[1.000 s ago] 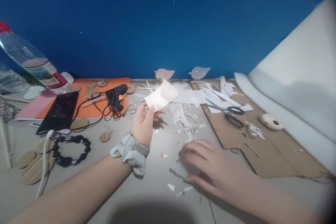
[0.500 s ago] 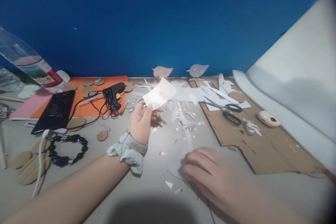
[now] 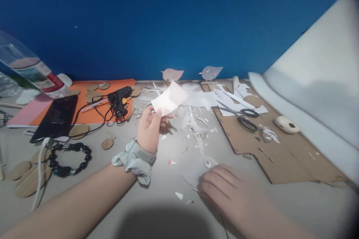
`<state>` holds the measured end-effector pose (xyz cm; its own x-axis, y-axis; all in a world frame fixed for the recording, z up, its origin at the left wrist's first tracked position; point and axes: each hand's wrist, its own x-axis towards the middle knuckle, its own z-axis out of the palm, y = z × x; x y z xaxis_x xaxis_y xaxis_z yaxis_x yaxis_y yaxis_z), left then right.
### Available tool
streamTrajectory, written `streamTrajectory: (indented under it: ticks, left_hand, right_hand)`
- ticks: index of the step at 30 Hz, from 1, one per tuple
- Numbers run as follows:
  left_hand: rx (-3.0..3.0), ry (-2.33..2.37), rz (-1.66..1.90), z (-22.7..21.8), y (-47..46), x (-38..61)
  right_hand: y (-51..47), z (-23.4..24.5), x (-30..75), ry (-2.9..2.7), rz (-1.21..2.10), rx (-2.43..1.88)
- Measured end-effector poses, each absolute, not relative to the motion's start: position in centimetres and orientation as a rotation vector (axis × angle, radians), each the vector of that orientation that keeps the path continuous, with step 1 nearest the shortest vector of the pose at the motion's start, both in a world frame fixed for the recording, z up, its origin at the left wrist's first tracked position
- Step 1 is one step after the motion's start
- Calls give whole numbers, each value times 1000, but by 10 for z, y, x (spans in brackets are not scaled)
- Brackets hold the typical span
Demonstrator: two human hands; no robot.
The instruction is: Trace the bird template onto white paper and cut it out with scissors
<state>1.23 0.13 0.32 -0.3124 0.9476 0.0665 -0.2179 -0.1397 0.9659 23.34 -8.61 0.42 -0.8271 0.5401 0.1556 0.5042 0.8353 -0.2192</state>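
The left hand (image 3: pixel 150 129) grasps a white card (image 3: pixel 170 99), thumb on the upper face and fingers behind, pinching it at the near left corner. The card is tilted, seemingly raised off the bench (image 3: pixel 159 194), and its long axis slants away and to the right from the grip, so most of it projects past the fingertips.

The right hand (image 3: pixel 224 186) lies low and palm down, knuckles up, over a pale cutout (image 3: pixel 198 168) with an eye mark (image 3: pixel 208 164) near its far edge. The fingers cover much of the cutout, so I cannot tell whether this grip pinches it or only rests on it; nor can its long axis be read for certain.

The relation that matters is between card and cutout: the cutout is flat on the bench, nearer the person and to the right of the card, well apart from it. The right hand is much the nearer to the cutout; the left is up beyond it, to its left.

Two red-tipped scraps (image 3: pixel 178 195) lie left of the cutout. Scissors (image 3: pixel 248 123) rest across paper and cardboard (image 3: pixel 288 160) to the right, while a pink bird (image 3: pixel 173 74) and a grey bird (image 3: pixel 212 73) stand by the blue wall (image 3: pixel 179 26).
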Motion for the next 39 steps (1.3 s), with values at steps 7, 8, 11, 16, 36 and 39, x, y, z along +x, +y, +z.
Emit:
streamTrajectory:
  ticks: [7,8,11,16,36,39]
  left_hand:
    - [945,1170,1602,3,1,12]
    - [947,1175,1601,3,1,12]
    - [947,1192,1601,3,1,12]
    - [956,1192,1625,2,1,12]
    - [899,1183,1665,0,7,9]
    - [901,1178,1669,0,7,9]
  right_hand:
    - [-83,26,228,-2713,618,-975]
    - [-81,32,228,-2683,712,-1038]
    - [-68,45,233,-2598,769,-1241]
    - [-23,48,257,-2409,149,-1648]
    - [40,25,235,-2588,-240,-1541]
    - [38,29,230,-2641,-99,-1370]
